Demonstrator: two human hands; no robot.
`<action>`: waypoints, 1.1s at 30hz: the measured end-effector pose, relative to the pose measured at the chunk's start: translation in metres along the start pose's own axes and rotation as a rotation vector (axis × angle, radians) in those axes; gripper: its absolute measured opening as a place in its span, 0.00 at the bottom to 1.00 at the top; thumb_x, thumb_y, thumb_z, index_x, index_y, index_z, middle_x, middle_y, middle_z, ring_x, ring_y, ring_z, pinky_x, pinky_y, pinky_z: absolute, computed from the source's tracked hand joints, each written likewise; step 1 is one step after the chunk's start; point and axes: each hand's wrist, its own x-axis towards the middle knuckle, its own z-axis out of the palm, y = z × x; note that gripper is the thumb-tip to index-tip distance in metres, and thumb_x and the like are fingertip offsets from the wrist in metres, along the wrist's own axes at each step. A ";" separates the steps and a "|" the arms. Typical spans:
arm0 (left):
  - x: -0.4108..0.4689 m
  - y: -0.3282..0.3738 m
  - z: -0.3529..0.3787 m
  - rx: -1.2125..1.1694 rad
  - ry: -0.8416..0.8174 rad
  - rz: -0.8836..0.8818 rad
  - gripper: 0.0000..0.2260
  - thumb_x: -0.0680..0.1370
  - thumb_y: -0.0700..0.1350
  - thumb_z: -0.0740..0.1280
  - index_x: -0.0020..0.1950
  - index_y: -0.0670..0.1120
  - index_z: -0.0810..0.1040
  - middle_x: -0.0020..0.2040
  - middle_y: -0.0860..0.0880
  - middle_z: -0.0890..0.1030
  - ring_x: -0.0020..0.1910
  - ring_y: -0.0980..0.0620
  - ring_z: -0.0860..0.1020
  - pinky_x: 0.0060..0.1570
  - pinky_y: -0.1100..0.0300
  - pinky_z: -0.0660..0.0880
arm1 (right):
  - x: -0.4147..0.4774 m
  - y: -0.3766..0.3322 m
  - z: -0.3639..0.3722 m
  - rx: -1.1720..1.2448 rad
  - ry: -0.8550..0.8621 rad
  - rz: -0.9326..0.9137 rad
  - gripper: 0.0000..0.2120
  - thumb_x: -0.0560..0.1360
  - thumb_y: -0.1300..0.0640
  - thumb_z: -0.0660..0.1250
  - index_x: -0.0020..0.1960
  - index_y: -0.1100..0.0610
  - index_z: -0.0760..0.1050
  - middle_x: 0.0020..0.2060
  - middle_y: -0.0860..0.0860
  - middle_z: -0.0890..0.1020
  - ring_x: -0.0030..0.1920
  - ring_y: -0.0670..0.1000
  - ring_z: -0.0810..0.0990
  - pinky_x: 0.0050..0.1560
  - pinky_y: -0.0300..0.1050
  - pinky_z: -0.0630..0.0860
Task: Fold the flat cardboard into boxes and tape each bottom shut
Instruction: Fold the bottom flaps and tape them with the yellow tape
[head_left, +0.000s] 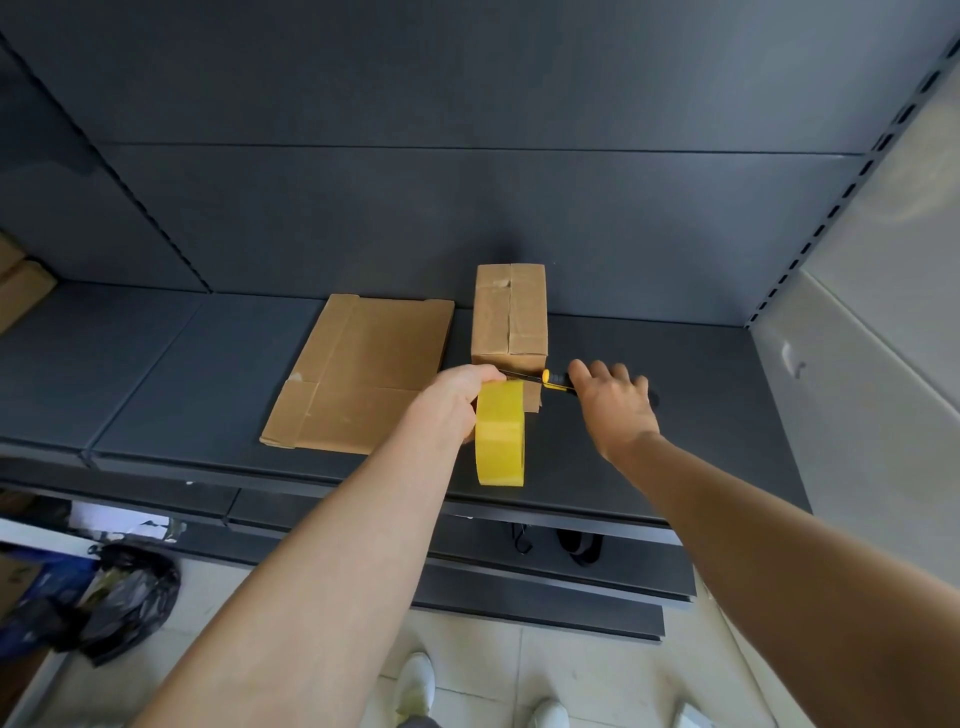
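Note:
A folded cardboard box (510, 318) stands on the dark shelf (675, 415), taped seam facing up. To its left lies a flat stack of cardboard (363, 371). My left hand (460, 397) grips a large roll of yellow tape (500, 434), held upright just in front of the box. My right hand (613, 402) sits over a yellow and black utility knife (556, 380) lying on the shelf beside the box, fingers spread across its handle. The knife's thin blade points left toward the tape roll.
Dark metal shelving with a back panel (467, 208) surrounds the work spot. More cardboard boxes (18, 286) sit at the far left. Below, a black plastic bag (130, 592) and clutter lie on the tiled floor, with white shoes (415, 686) near the bottom edge.

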 end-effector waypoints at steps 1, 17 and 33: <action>0.000 0.001 -0.002 0.015 -0.003 -0.003 0.13 0.72 0.46 0.74 0.52 0.42 0.77 0.45 0.43 0.80 0.45 0.44 0.80 0.51 0.47 0.78 | -0.002 0.004 0.003 -0.019 -0.016 0.018 0.34 0.67 0.69 0.71 0.66 0.55 0.59 0.59 0.54 0.71 0.59 0.58 0.71 0.57 0.55 0.69; -0.013 -0.014 0.017 0.039 -0.155 0.003 0.08 0.74 0.40 0.71 0.51 0.41 0.78 0.44 0.43 0.82 0.42 0.46 0.81 0.45 0.51 0.78 | -0.011 0.044 0.026 0.285 -0.306 0.451 0.22 0.76 0.62 0.62 0.68 0.61 0.62 0.64 0.60 0.68 0.65 0.60 0.65 0.62 0.56 0.68; -0.036 -0.005 0.080 0.200 -0.324 0.230 0.07 0.78 0.38 0.67 0.40 0.46 0.74 0.40 0.48 0.78 0.40 0.50 0.77 0.46 0.55 0.76 | -0.019 0.041 -0.029 1.739 -0.665 0.783 0.19 0.77 0.41 0.62 0.42 0.58 0.75 0.34 0.52 0.78 0.32 0.49 0.75 0.29 0.37 0.69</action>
